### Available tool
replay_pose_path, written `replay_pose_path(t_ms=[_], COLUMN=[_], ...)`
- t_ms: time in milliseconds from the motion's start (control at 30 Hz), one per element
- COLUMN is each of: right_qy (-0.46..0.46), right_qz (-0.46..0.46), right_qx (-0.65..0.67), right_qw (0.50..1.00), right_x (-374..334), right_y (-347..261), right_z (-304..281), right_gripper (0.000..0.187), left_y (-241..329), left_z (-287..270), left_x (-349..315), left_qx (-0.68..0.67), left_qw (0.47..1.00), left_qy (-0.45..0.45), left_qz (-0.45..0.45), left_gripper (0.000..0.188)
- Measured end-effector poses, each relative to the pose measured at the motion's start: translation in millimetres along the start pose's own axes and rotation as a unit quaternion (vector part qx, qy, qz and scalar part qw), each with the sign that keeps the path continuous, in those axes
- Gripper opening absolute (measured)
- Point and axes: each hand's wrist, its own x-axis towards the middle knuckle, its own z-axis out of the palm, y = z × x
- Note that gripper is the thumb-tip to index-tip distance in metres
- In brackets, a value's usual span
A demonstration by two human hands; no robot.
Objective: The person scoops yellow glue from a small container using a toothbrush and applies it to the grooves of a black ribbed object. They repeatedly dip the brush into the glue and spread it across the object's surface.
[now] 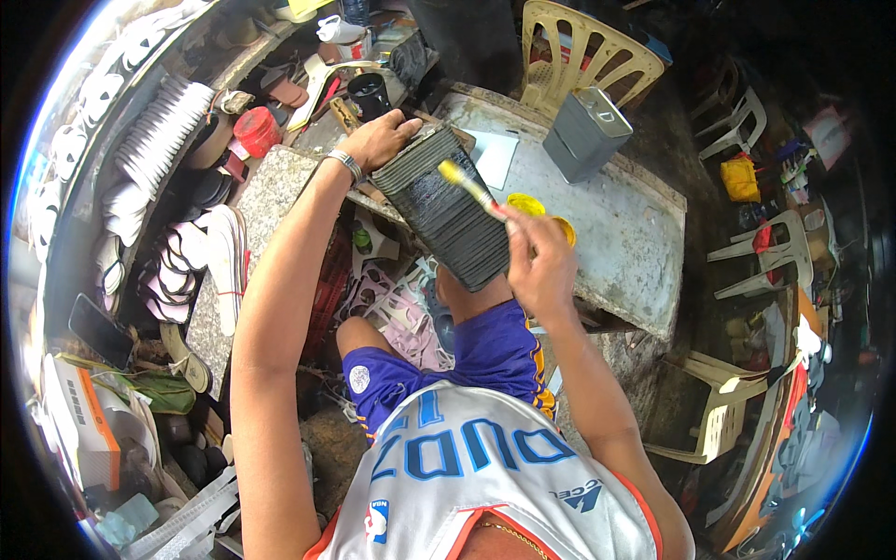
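A thick stack of thin dark strips (443, 205) lies slantwise in front of me, its layered edges facing up and partly black and glossy. My left hand (381, 142) is curled at its far left corner, fingers bent over the end; the thumb side is partly hidden. In my right hand (541, 266) is a paintbrush (473, 189) with yellow bristles, pinched by its reddish handle. The bristles are over the stack's upper right part; whether they touch it I cannot tell. Just behind that hand stands an open yellow tin (527, 205), partly covered by my fingers.
A worn pale table (625, 252) carries a grey metal can (587, 135) and a white sheet (493, 157). Beyond is a beige plastic chair (588, 51). Stacked white soles (163, 135), a red container (257, 132) and a black mug (369, 95) crowd the left. Pink straps (401, 322) lie below.
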Motion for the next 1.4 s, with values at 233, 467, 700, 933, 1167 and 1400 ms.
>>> replay_pose_path(t_ms=[233, 467, 700, 933, 1167, 1400], right_qy=[-0.009, -0.084, -0.005, -0.059, -0.011, -0.031], right_qz=[0.086, 0.012, 0.039, -0.053, -0.049, -0.083], right_qx=[0.043, 0.022, -0.021, -0.04, -0.077, -0.088], right_qw=[0.995, 0.996, 0.999, 0.996, 0.996, 0.992], right_x=[-4, -45, -25, -56, -36, -48], right_y=[11, -31, 0, -26, -7, -26], right_z=[4, 5, 0, 6, 1, 6], right_gripper=[0.026, 0.03, 0.037, 0.046, 0.042, 0.048], left_y=[-11, -31, -7, 18, 19, -4], left_z=[3, 12, 2, -5, -4, 3], left_x=[-2, 15, 6, 5, 19, 38], left_qx=[0.051, 0.109, -0.011, -0.006, 0.003, 0.052], left_qw=[0.995, 0.989, 1.0, 0.999, 0.996, 0.997], left_qy=[0.002, 0.007, 0.001, 0.018, -0.001, -0.029], left_qz=[0.083, 0.098, 0.017, -0.033, -0.092, -0.056], left_gripper=[0.041, 0.046, 0.051, 0.069, 0.074, 0.071])
